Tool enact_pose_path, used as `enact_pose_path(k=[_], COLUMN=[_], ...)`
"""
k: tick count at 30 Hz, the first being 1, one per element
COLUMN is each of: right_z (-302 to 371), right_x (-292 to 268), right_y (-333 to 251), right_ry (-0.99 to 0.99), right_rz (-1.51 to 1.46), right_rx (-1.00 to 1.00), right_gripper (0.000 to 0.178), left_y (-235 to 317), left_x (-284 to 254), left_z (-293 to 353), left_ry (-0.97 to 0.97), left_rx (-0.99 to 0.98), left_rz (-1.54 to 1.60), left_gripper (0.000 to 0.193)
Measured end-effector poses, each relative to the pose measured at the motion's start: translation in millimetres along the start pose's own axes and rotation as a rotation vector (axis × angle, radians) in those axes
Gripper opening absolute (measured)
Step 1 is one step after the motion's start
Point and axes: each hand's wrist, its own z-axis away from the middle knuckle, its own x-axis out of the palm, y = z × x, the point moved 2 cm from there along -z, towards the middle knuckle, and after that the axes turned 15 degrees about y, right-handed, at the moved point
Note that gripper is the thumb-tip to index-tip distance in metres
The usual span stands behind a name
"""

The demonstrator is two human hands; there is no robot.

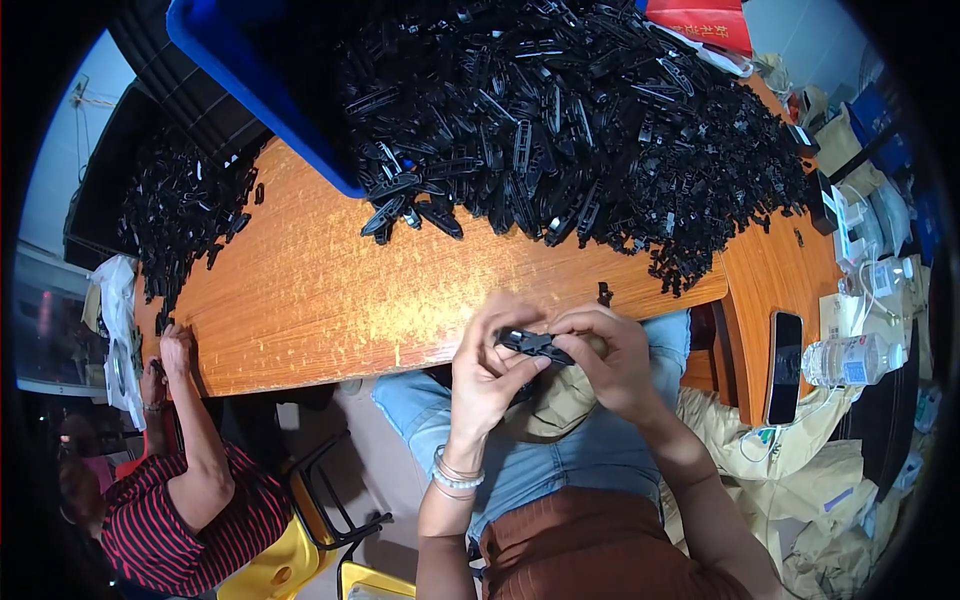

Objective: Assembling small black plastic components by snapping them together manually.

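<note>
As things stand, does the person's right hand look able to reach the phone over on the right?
Probably yes: nothing visible blocks the way from the right hand to the phone, though that hand is busy with the black part.

The left hand [484,375], partly blurred, covers some of the black piece [533,344]; the top edge crops the blue bin [250,75].
</note>
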Motion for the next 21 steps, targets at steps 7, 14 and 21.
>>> enact_pose_path(k=[7, 14, 21], right_z=[4, 5, 16], right_x=[-3, -6, -3], right_y=[6, 9, 39], right_ry=[0.043, -0.008, -0.068], right_rz=[0.132, 0.251, -0.063], right_rx=[-0.152, -0.239, 0.314], right_gripper=[0.008, 0.021, 0.025], left_y=[2, -7, -5], left_x=[-7, -14, -18], left_z=[2, -2, -5], left_ry=[-0.026, -0.051, -0.099], left_rx=[-0.076, -0.062, 0.005], left_rz=[-0.244, -0.247, -0.384], left_gripper=[0.024, 0.021, 0.015])
